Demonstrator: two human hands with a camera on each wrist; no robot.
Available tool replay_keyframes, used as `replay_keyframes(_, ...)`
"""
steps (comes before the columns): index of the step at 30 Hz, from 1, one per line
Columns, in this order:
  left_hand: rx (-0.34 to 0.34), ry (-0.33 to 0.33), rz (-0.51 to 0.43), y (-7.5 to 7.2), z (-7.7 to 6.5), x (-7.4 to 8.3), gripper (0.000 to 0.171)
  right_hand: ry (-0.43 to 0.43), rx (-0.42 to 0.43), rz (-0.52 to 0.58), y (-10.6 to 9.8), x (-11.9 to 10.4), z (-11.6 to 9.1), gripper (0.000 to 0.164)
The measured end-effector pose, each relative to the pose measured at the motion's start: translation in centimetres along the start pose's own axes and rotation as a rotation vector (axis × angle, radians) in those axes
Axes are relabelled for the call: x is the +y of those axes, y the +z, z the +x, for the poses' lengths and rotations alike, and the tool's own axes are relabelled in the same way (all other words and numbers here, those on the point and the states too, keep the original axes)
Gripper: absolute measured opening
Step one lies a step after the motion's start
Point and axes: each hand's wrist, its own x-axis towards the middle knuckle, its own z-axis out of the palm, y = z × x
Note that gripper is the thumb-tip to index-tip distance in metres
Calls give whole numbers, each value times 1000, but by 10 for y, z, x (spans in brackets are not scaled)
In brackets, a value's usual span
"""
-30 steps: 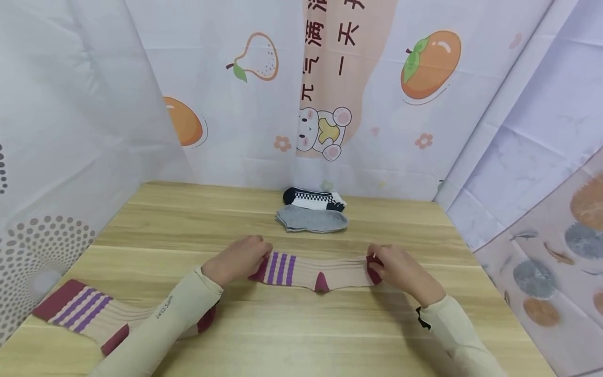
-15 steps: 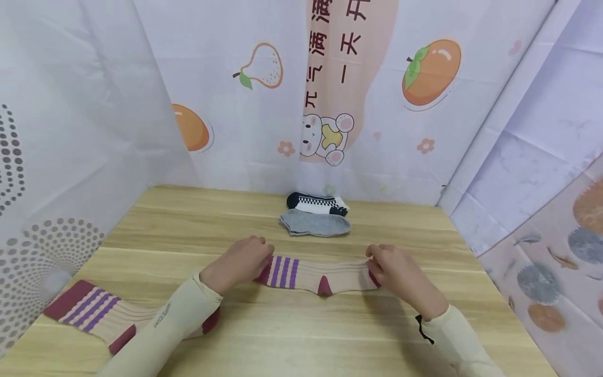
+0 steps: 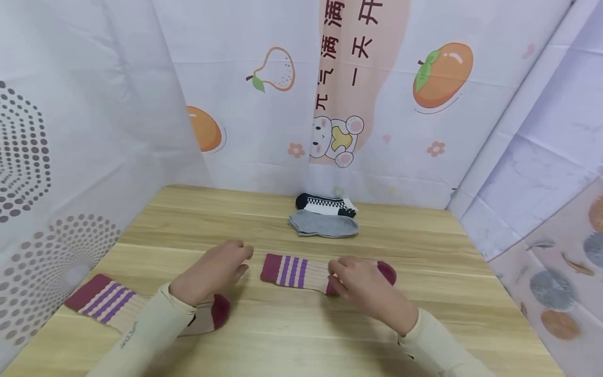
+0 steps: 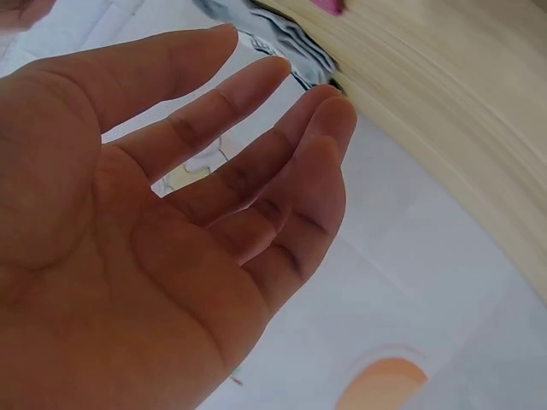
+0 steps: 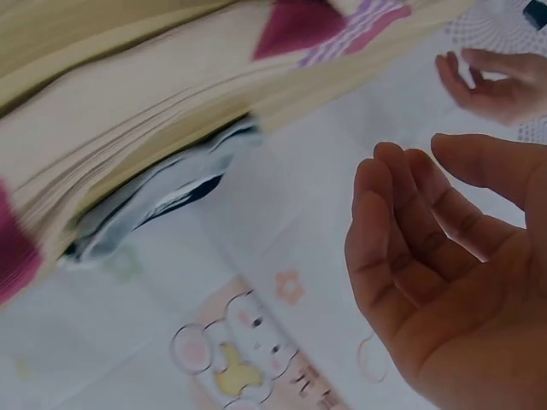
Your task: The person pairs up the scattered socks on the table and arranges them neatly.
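A cream sock (image 3: 293,272) with purple stripes and maroon cuff, heel and toe lies flat across the middle of the table. Above its heel and foot hovers my right hand (image 3: 365,288), which hides part of the sock; the right wrist view shows its fingers loosely bent with nothing between them. My left hand (image 3: 212,269) is in the air left of the cuff, apart from it, its fingers relaxed in the left wrist view (image 4: 197,196). Under the left forearm lies a matching striped sock (image 3: 108,303), partly covered by the sleeve.
At the back of the wooden table (image 3: 282,340), a grey pair of socks (image 3: 325,224) lies in front of black-and-white checked socks (image 3: 325,205). A printed white curtain (image 3: 254,136) hangs behind the table, and more curtain stands at both sides.
Both hands have let go of the middle sock's ends. My left hand has moved left, away from the cuff; my right hand has moved left from the toe to over the heel.
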Motion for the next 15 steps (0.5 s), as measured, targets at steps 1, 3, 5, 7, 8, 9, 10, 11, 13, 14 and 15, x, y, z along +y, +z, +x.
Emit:
replay_keyframes(1, 3, -2, 2, -1, -3, -2, 18, -17, -16, 3, 1, -5, 4, 15)
replay_keyframes(3, 0, -15, -4, -5, -8, -6, 19, -51, -48, 3, 5, -15, 11, 15)
replay_keyframes(5, -1, -39, -20, -10, -13, -12, 19, -88, -83, 7, 8, -25, 18, 13)
replay_keyframes(7, 6, -71, -40, -16, -19, -20, 18, -122, -125, 18, 12, -35, 24, 11)
replay_keyframes(8, 13, -91, -50, -19, -23, -25, 18, -138, -144, 23, 14, -40, 27, 11)
replay_keyframes(9, 23, -109, -54, -21, -27, -30, 18, -152, -161, 29, 15, -44, 30, 11)
replay_keyframes(10, 33, -125, -54, -23, -30, -37, 18, -162, -176, 35, 17, -49, 33, 12)
replay_keyframes(11, 44, -138, -54, -25, -34, -43, 17, -174, -188, 36, 19, -53, 36, 13)
replay_keyframes(13, 56, -171, -46, -27, -42, -54, 18, -192, -212, 44, 23, -61, 41, 15)
replay_keyframes(14, 63, -187, -40, -27, -47, -60, 18, -198, -227, 48, 26, -65, 44, 16)
replay_keyframes(15, 69, -204, -32, -26, -51, -64, 18, -207, -238, 49, 28, -69, 47, 18)
